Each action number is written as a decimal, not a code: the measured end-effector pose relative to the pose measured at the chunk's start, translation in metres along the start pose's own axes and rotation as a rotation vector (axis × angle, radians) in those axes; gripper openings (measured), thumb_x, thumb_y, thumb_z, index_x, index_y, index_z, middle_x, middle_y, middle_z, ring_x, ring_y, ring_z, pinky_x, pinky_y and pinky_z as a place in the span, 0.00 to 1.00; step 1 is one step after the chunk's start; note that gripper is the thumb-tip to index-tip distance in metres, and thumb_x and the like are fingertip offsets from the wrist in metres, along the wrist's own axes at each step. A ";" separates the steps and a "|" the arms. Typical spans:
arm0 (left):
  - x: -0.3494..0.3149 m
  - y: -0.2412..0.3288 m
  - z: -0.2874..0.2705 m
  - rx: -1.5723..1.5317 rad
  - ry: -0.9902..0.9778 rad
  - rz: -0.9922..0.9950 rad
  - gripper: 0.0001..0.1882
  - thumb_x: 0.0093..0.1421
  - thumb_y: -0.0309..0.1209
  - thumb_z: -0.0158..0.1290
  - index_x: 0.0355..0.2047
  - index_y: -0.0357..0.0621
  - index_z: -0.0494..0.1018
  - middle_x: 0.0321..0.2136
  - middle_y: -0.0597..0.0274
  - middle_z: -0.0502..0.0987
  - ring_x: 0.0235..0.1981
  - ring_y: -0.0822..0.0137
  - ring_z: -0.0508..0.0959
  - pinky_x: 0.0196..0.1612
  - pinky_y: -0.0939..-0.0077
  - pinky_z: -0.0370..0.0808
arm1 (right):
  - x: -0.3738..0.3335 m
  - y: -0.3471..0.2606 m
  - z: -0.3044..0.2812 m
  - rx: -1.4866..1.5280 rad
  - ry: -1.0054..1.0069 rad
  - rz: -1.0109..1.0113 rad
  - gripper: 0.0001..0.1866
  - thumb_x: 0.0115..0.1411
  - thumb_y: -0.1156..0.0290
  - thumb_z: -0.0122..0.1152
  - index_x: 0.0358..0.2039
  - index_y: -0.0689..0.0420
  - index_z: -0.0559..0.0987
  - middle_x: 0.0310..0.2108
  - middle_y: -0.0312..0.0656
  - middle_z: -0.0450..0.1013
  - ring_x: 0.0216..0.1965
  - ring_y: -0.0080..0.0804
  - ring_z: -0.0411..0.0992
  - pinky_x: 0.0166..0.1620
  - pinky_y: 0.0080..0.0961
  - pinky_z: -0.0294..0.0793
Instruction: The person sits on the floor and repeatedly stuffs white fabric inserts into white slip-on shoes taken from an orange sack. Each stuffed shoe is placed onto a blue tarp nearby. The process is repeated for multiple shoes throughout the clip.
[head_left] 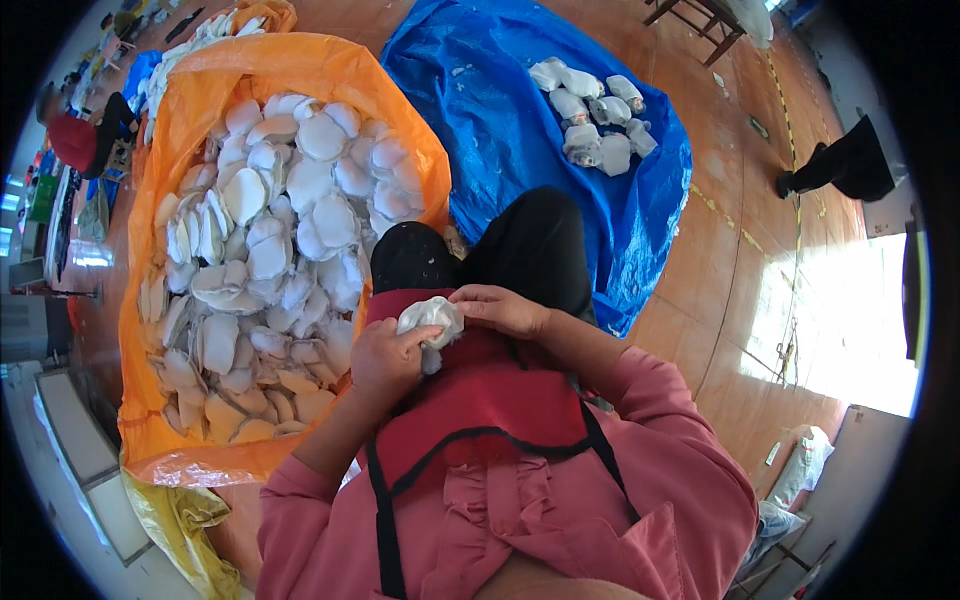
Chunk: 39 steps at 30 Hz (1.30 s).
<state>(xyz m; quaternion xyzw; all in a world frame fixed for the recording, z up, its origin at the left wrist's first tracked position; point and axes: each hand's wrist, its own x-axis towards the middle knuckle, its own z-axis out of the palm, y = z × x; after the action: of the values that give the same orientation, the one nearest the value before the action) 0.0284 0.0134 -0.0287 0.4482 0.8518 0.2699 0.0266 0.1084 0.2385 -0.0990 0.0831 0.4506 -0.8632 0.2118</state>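
Note:
Over my lap I hold a small white cloth piece, puffy and rounded, with a tuft of white fluff hanging from its lower side. My left hand grips it from the left, thumb laid across the front. At its right edge the fingers of my right hand are closed on the cloth. Just left of my knees, a big open orange sack is filled with flat, rounded white cloth pieces. On a blue tarp ahead lie several plumper white stuffed pieces.
A red apron covers my lap. Yellow sheeting lies by the orange sack's near end. Another person in dark trousers stands far right; a person in red is far left. A wooden stool stands at the back.

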 end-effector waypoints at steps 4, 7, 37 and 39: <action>-0.009 -0.016 0.000 0.004 0.000 0.079 0.16 0.47 0.25 0.56 0.28 0.68 0.84 0.18 0.61 0.64 0.21 0.56 0.71 0.24 0.61 0.67 | -0.003 0.007 -0.009 0.093 -0.096 0.036 0.16 0.66 0.68 0.57 0.51 0.61 0.75 0.48 0.38 0.74 0.49 0.24 0.70 0.56 0.24 0.68; -0.014 -0.021 0.003 -0.021 0.038 0.129 0.16 0.46 0.25 0.57 0.27 0.69 0.83 0.18 0.63 0.64 0.21 0.57 0.71 0.24 0.62 0.68 | 0.005 0.013 -0.005 0.002 -0.075 0.047 0.12 0.60 0.72 0.62 0.44 0.60 0.79 0.40 0.35 0.77 0.44 0.23 0.73 0.52 0.23 0.71; -0.009 0.003 -0.015 -0.176 -0.215 -0.383 0.16 0.56 0.39 0.58 0.43 0.47 0.78 0.35 0.52 0.81 0.39 0.50 0.80 0.41 0.57 0.75 | 0.009 0.007 0.026 -0.381 0.097 -0.101 0.09 0.57 0.73 0.63 0.37 0.59 0.76 0.36 0.34 0.72 0.38 0.20 0.69 0.43 0.19 0.70; -0.005 0.006 -0.017 -0.140 -0.250 -0.409 0.14 0.56 0.40 0.58 0.41 0.48 0.78 0.34 0.53 0.81 0.38 0.50 0.80 0.40 0.56 0.75 | 0.007 -0.008 0.021 -0.309 0.031 0.012 0.12 0.57 0.69 0.65 0.41 0.59 0.77 0.37 0.34 0.73 0.39 0.21 0.70 0.44 0.20 0.71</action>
<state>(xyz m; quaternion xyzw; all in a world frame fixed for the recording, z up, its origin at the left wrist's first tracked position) 0.0308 0.0046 -0.0119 0.2936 0.8940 0.2598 0.2168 0.0992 0.2235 -0.0836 0.0655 0.5807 -0.7811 0.2201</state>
